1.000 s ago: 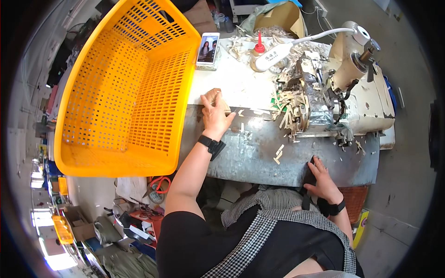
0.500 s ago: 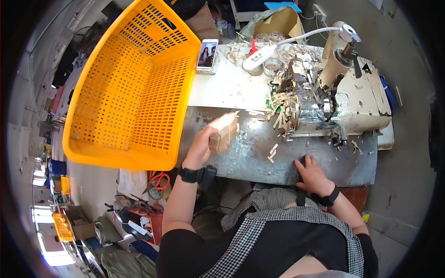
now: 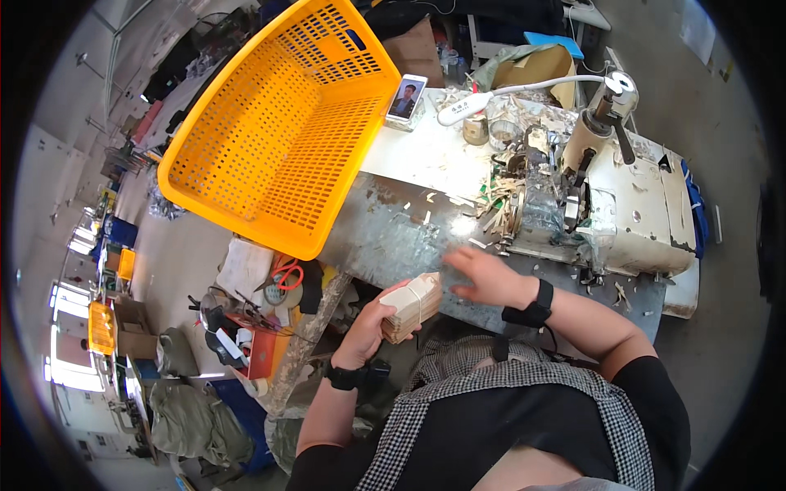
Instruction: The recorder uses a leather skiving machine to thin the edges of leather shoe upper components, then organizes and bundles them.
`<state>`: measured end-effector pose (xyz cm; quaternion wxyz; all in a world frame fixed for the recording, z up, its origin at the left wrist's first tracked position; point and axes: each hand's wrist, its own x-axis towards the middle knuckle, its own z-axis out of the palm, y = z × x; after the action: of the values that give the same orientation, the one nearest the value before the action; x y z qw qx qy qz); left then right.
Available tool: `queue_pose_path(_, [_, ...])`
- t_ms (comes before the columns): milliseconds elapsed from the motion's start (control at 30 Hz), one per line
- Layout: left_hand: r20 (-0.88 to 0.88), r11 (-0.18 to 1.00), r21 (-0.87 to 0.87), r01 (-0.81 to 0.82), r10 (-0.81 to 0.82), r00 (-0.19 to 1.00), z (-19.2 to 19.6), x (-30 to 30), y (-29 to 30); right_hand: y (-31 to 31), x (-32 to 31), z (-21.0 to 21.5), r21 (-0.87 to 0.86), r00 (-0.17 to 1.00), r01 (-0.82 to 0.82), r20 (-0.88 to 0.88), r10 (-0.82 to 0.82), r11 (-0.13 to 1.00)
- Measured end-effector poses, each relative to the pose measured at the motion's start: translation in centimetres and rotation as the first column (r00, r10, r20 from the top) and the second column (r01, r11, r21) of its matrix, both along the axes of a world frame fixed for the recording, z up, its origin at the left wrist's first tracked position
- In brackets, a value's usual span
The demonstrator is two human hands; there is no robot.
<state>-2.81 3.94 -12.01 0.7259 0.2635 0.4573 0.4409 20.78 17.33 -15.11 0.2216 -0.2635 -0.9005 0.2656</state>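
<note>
Clasping the banded bundle (image 3: 412, 308), the left hand (image 3: 365, 331) has brought it within reach of the spread, empty right hand (image 3: 491, 279).

The orange-yellow rectangular perforated plastic basket (image 3: 282, 240) is smooth and faintly glossy. The grey sheet-metal tabletop (image 3: 385, 237) looks scuffed and shiny. The bulky cream-painted metal machine (image 3: 639, 227) is chipped. The black-and-white checked cloth apron (image 3: 491, 385) is matt. The pale beige banded stack (image 3: 409, 308) looks matt, perhaps card.

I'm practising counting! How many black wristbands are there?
2: one black wristband at the wrist of the left hand, another wristband at that of the right hand.
</note>
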Motion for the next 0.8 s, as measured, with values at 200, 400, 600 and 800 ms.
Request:
queue_pose_path(200, [0.170,1.000,-0.007,0.008,-0.007,0.985,-1.2,1.9,1.3,-3.6,-0.1,2.7,-0.178,0.965,0.065,-0.239,-0.107,0.982])
queue_pose_path(400, [0.237,0.996,0.017,0.093,-0.094,0.967,-1.1,3.5,6.0,-3.0,-0.2,2.5,-0.114,0.936,0.268,-0.202,-0.287,0.957])
queue_pose_path(600, [0.207,0.941,-0.035,0.336,-0.322,0.924,-1.3,2.7,8.1,-3.2,-1.3,2.4,0.019,0.894,0.427,-0.159,-0.419,0.904])
queue_pose_path(800, [0.177,0.899,-0.093,0.428,-0.408,0.896,-2.9,3.1,10.8,-3.0,-0.9,2.2,-0.012,0.849,0.502,-0.185,-0.495,0.865])
